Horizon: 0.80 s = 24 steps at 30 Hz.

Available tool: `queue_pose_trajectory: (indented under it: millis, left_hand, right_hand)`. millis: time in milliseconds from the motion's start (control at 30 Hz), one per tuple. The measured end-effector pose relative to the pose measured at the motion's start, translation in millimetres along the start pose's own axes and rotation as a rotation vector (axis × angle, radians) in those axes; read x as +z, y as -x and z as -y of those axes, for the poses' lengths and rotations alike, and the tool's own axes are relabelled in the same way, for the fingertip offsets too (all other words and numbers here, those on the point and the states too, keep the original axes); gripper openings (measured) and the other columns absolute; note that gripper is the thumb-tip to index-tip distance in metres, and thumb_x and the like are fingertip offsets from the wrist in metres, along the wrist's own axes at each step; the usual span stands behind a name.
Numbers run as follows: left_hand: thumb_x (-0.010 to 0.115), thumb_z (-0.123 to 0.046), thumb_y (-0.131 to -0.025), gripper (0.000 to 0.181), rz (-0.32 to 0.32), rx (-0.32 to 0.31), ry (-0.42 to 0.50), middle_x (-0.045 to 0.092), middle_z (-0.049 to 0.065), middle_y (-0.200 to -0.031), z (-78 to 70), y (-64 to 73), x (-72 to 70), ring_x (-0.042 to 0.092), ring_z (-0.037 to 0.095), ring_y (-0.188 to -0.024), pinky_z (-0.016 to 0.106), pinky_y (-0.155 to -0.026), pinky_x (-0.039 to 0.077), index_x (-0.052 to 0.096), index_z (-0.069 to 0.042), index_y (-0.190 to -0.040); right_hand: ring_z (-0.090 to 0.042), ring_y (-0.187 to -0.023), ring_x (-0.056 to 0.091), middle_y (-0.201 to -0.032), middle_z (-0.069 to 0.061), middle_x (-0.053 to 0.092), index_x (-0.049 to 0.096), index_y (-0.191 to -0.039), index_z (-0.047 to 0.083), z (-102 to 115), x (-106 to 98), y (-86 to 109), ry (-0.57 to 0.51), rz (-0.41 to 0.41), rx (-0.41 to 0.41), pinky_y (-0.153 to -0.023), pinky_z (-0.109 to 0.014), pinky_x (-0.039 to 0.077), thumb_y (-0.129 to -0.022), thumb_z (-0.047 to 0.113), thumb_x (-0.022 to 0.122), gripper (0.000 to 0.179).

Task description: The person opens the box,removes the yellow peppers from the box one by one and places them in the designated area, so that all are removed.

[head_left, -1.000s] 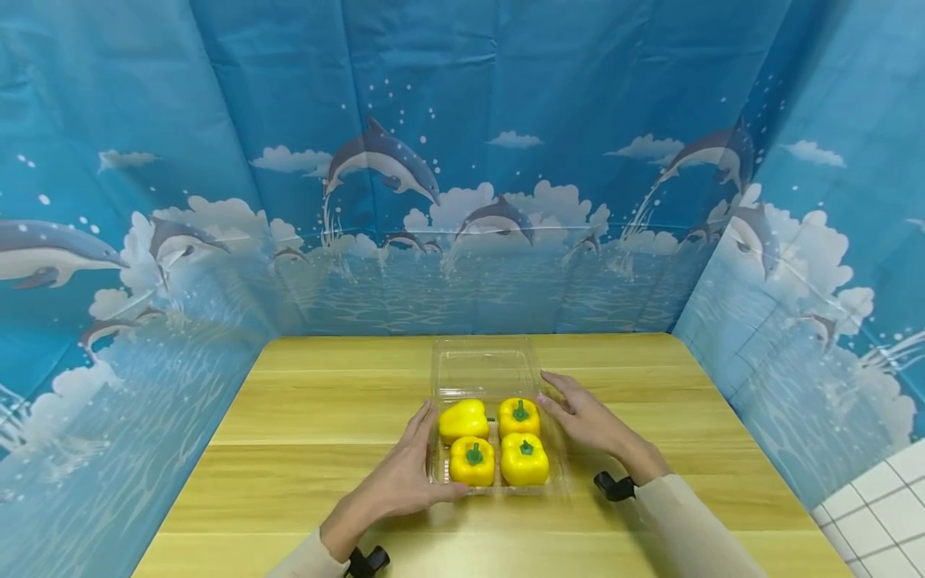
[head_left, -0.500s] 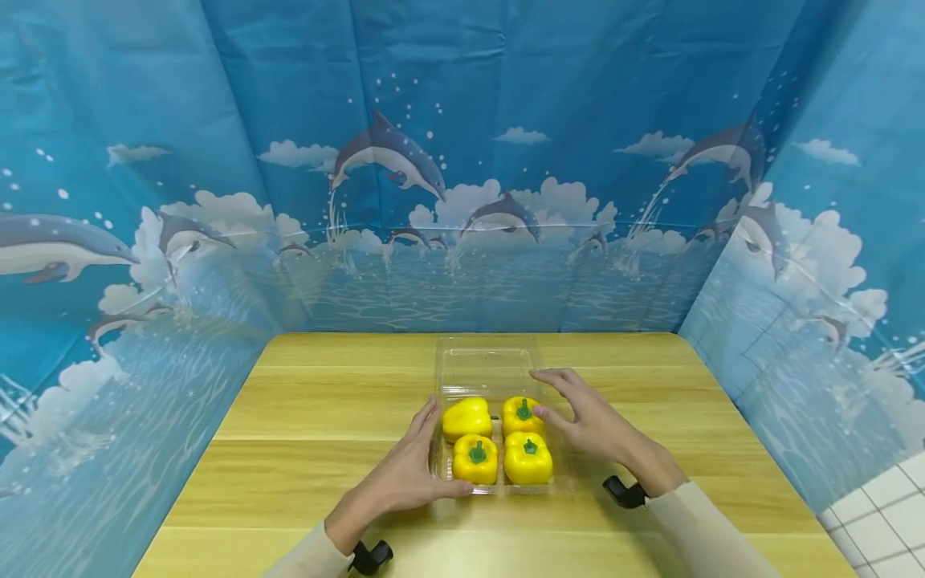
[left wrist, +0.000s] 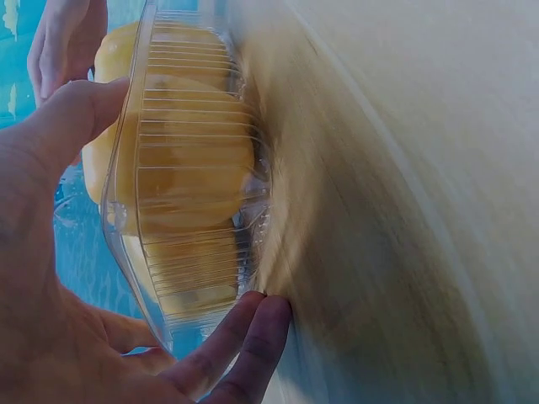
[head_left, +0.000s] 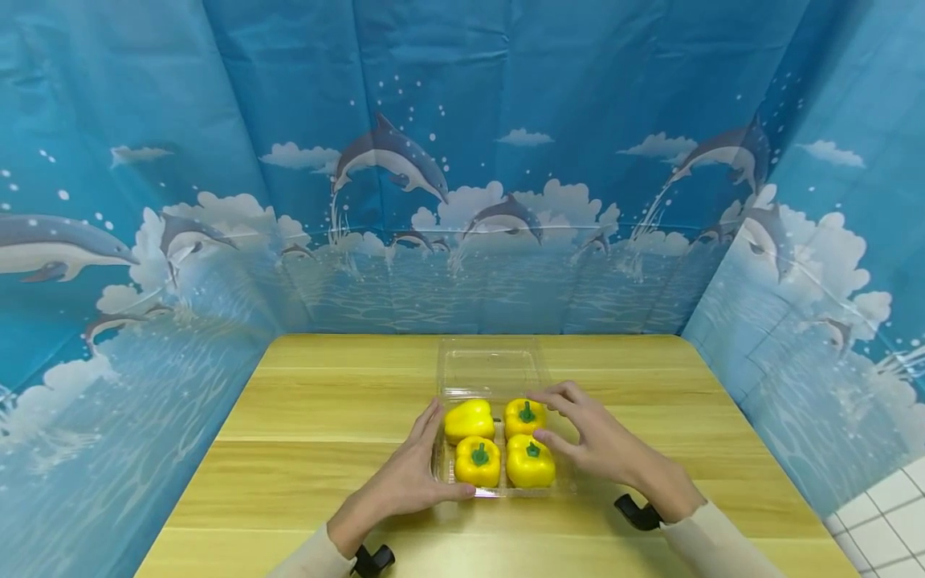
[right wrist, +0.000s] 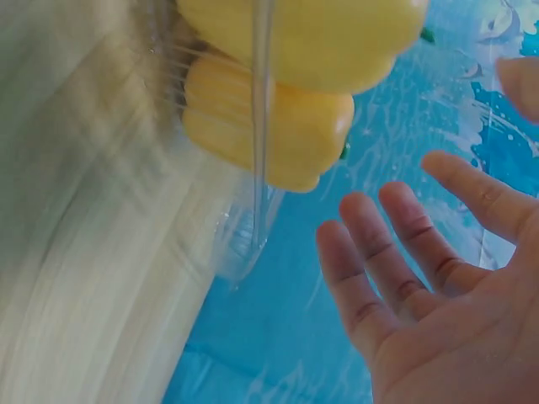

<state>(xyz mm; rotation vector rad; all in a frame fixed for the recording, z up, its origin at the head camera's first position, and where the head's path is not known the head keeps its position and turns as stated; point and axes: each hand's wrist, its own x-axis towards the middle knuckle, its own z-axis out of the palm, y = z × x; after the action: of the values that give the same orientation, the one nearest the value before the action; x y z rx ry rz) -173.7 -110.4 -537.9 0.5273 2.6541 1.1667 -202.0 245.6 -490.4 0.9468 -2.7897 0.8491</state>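
Note:
A clear plastic clamshell box (head_left: 497, 493) holds several yellow bell peppers with green stems, among them the back-right pepper (head_left: 516, 419) and the front-right pepper (head_left: 530, 466). My left hand (head_left: 408, 478) spans the box's front-left corner, fingers along the left side. In the left wrist view its thumb (left wrist: 108, 99) touches the rim and two fingertips (left wrist: 271, 313) reach down by the base. Over the right side hovers my right hand (head_left: 596, 437), fingers spread and slightly bent, near the back-right pepper. The right wrist view shows that hand (right wrist: 455, 295) apart from the peppers.
The box's transparent lid (head_left: 491, 368) lies folded back toward the far edge of the wooden table (head_left: 311, 417). A blue dolphin-print curtain (head_left: 462, 281) surrounds the table at the back and sides. White tiles (head_left: 885, 506) show at lower right.
My right hand has shifted from beside the box's right edge to over its right-hand peppers. The left hand stays at the front-left corner, and the peppers keep their places in the box.

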Motion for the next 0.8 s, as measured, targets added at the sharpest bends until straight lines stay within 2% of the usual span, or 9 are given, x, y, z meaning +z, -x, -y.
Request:
queue_pose_trajectory:
  millis: [167, 433, 567, 800]
  left_hand:
    - [0.095, -0.064, -0.088, 0.143, 0.0, -0.002, 0.005, 0.002, 0.013, -0.199, -0.1, -0.5, -0.3, 0.033, 0.054, -0.176, 0.077, -0.135, 0.044, 0.01, -0.01, -0.189]
    - [0.095, -0.065, -0.088, 0.143, 0.002, -0.017, 0.007, 0.001, 0.012, -0.199, -0.9, -0.9, 0.7, 0.035, 0.054, -0.175, 0.076, -0.135, 0.043, 0.01, -0.01, -0.189]
    - [0.095, -0.066, -0.088, 0.143, -0.002, -0.019, 0.005, 0.002, 0.012, -0.199, -1.7, -0.2, 2.1, 0.037, 0.054, -0.174, 0.075, -0.134, 0.045, 0.01, -0.01, -0.189]
    - [0.093, -0.07, -0.088, 0.144, -0.002, -0.015, -0.002, 0.0, 0.012, -0.199, -3.6, -1.1, 3.0, 0.041, 0.055, -0.172, 0.074, -0.132, 0.049, 0.009, -0.009, -0.189]
  right_hand:
    - [-0.031, -0.126, 0.071, -0.146, -0.009, 0.066, 0.067, -0.165, 0.019, 5, 4, 4.1, 0.016, 0.038, -0.001, -0.102, -0.054, 0.064, -0.114, 0.05, 0.075, 0.06]
    - [-0.016, -0.104, 0.06, -0.133, -0.004, 0.06, 0.07, -0.158, 0.024, 12, 11, 6.1, 0.062, 0.074, -0.013, -0.082, -0.032, 0.053, -0.105, 0.066, 0.08, 0.068]
    - [-0.01, -0.1, 0.053, -0.129, -0.001, 0.058, 0.071, -0.157, 0.026, 12, 15, 7.3, 0.078, 0.083, -0.03, -0.08, -0.028, 0.049, -0.103, 0.067, 0.082, 0.069]
    - [-0.008, -0.104, 0.054, -0.127, 0.004, 0.056, 0.074, -0.155, 0.028, 10, 25, 7.5, 0.099, 0.073, -0.04, -0.083, -0.029, 0.053, -0.098, 0.061, 0.091, 0.067]
